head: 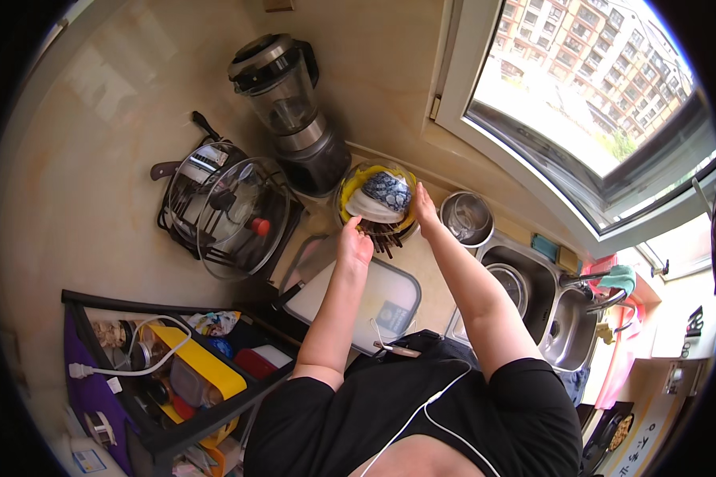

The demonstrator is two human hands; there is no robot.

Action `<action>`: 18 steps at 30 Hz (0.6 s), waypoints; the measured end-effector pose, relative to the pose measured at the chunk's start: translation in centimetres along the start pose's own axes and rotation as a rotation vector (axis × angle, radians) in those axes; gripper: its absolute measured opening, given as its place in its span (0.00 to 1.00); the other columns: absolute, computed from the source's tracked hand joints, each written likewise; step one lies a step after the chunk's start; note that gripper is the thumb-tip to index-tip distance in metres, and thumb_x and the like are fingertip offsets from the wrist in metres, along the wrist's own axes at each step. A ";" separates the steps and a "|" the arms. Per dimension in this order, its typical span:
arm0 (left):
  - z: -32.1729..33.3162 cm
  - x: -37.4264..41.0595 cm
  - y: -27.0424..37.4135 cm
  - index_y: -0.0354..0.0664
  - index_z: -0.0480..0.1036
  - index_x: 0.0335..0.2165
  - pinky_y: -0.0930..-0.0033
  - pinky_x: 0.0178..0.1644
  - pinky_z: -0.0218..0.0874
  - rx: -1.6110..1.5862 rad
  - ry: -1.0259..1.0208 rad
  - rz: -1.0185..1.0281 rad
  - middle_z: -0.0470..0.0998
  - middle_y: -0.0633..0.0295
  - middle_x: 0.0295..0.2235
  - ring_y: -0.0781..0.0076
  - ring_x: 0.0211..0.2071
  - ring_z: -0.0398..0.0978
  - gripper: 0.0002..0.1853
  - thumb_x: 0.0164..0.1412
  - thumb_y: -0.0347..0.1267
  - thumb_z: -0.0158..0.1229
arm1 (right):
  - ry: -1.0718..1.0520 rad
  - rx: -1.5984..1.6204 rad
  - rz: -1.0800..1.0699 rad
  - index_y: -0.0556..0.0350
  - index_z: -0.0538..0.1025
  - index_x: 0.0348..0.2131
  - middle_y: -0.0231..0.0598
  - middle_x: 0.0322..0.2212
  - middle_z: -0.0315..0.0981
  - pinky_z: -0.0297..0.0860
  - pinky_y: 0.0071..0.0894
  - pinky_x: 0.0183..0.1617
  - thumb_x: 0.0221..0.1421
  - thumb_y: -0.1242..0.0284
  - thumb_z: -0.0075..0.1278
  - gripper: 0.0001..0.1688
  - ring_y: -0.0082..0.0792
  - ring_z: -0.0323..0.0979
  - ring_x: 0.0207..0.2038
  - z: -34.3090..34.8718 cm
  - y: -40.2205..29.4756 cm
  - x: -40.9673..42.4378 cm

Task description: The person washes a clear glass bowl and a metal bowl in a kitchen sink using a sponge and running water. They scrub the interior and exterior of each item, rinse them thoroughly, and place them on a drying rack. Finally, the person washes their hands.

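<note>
Both my hands are at a clear bowl (344,189) with a yellow layer, set near the wall. In it rest a white bowl (373,210) and a blue-and-white patterned bowl (388,189), both tilted. My left hand (355,243) grips the near rim, thumb up and fingers curled. Against the right side lies my right hand (425,208), its fingers extended along the rim. Several dark chopsticks (386,239) stick out toward me from below the bowl, between my hands. What supports the bowl underneath is hidden.
Left of the bowl stand a blender (298,119) and a rack with glass lids (244,217). A knife (310,280) lies on a cutting board (346,304) before me. To the right are a metal pot (466,217) and the double sink (534,286). An open window (573,119) juts inward.
</note>
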State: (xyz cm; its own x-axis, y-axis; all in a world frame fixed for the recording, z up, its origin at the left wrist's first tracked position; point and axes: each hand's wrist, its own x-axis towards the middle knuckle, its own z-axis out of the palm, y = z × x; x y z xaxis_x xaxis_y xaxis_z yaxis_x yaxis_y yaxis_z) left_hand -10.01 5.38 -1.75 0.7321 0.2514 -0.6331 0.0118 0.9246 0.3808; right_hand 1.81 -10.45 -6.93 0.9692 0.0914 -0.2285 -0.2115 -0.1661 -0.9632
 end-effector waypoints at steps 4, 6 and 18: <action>1.8 -3.4 -2.4 0.32 0.61 0.46 0.70 0.59 0.42 0.095 0.044 0.305 0.66 0.57 0.46 0.70 0.55 0.55 0.19 0.54 0.26 0.48 | -0.021 0.228 0.108 0.54 0.59 0.55 0.37 0.53 0.58 0.52 0.29 0.56 0.57 0.50 0.39 0.36 0.30 0.55 0.55 -3.6 -0.4 -3.4; 2.5 -5.0 -3.5 0.32 0.59 0.49 0.67 0.60 0.41 0.071 -0.162 0.245 0.64 0.55 0.49 0.69 0.56 0.54 0.21 0.56 0.25 0.44 | -0.088 0.344 0.166 0.49 0.65 0.51 0.30 0.46 0.65 0.59 0.28 0.49 0.56 0.53 0.43 0.29 0.23 0.61 0.48 -7.6 1.3 -5.8; 0.5 -7.4 -20.0 0.34 0.64 0.46 0.61 0.55 0.57 0.202 -0.521 -0.707 0.70 0.50 0.45 0.59 0.48 0.67 0.16 0.59 0.26 0.42 | 0.449 0.422 0.569 0.55 0.69 0.41 0.36 0.33 0.73 0.69 0.18 0.30 0.56 0.64 0.46 0.16 0.23 0.71 0.30 -35.4 20.1 -29.4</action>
State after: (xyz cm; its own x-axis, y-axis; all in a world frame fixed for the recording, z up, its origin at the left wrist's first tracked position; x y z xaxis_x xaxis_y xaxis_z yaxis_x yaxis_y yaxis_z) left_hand -15.32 -15.13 -4.37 0.7241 -0.5639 -0.3971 0.6598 0.7340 0.1609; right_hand -26.49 -51.23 -14.58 0.6394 -0.3101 -0.7035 -0.6263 0.3206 -0.7106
